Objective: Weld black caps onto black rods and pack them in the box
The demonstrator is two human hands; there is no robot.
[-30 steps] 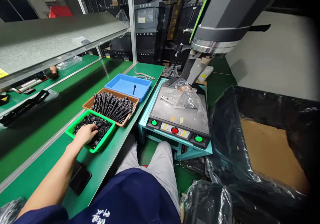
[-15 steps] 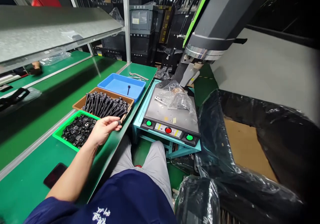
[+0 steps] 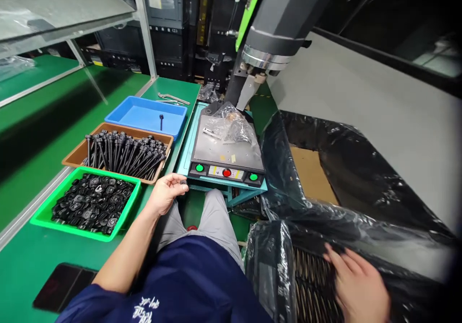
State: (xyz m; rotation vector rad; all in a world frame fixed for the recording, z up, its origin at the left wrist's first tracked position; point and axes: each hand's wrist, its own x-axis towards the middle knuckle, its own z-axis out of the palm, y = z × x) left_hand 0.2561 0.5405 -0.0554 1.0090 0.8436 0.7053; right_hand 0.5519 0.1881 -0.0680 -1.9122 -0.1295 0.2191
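Note:
My left hand [image 3: 168,194] pinches a small black plastic part [image 3: 184,183] between thumb and fingertips, over my lap at the bench edge. The part resembles the small black pieces [image 3: 92,202] heaped in the green tray [image 3: 38,221] to its left. My right hand [image 3: 359,284], slightly blurred, hangs at the lower right with fingers outstretched and apart; nothing shows in it. Just left of it, rows of dark, ribbed-looking parts [image 3: 314,284] lie in a box lined with black plastic film [image 3: 272,260]. Whether its fingertips touch the film or parts, I cannot tell.
A brown tray [image 3: 74,157] holds many black bolt-like stems. Behind it, a blue tray [image 3: 133,113] holds one stem. Wrenches [image 3: 173,98] and a phone [image 3: 59,287] lie on the green bench. Ahead stands a machine plate [image 3: 224,152] with buttons, under a machine head [image 3: 269,48].
The view has turned right. My left hand has moved away from the trays toward my lap, still pinching the small part. My right hand has come into view over the lined box.

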